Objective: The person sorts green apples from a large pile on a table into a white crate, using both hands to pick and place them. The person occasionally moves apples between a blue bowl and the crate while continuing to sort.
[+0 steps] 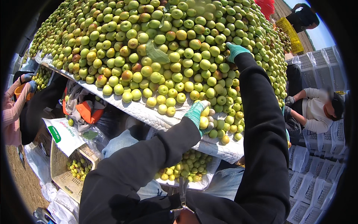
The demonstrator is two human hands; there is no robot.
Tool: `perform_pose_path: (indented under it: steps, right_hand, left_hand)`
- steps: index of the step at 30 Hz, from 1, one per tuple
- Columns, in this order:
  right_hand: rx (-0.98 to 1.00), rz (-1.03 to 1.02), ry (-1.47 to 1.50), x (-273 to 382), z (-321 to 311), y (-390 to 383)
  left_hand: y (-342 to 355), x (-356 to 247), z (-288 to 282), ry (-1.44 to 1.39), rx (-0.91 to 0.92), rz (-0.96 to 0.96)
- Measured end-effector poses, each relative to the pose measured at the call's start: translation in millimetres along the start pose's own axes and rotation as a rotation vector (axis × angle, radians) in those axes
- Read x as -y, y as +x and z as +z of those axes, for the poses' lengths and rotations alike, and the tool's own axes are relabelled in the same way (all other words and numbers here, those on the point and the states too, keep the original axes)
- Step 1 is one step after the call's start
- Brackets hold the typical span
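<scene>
A large heap of green-yellow jujubes [123, 41], some blushed reddish brown, lies on a white quilted cloth [112, 98]. At the heap's near edge, my left hand [197, 115], in a green-and-white glove, is closed round a yellowish jujube [204, 122]. More fruit is close by its fingers, partly hidden. My right hand [237, 51], in a similar glove, reaches farther up the heap on the right. Its fingers are apart and touch the jujubes there. Below the cloth edge, between my knees, more jujubes [186, 166] sit in a white-lined container.
A beige plastic crate [69, 183] with some jujubes stands at lower left under a white printed bag [64, 135]. Green leaves [156, 53] lie on the heap. One person [16, 108] works at left, another [317, 108] at right near stacked grey crates [317, 179]. A yellow crate [289, 35] stands far right.
</scene>
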State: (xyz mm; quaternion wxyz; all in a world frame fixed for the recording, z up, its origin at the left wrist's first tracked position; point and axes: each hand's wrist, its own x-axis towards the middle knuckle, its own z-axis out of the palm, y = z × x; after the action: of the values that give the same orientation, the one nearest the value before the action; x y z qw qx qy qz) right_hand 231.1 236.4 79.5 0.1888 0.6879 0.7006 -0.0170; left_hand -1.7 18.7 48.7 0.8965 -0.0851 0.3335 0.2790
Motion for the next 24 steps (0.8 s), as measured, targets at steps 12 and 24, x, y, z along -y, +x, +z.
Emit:
perform_pose_path:
  steps: [12,24]
  right_hand:
    - [-0.766,-0.292,0.073,52.9,4.1,-28.4]
    - [-0.204,-0.340,-0.209,158.8,-46.9,6.4]
  left_hand:
    - [-9.6,0.5,-7.3,-0.037,0.009,-0.002]
    - [-14.4,-9.4,-8.2,-0.016,-0.147,0.243]
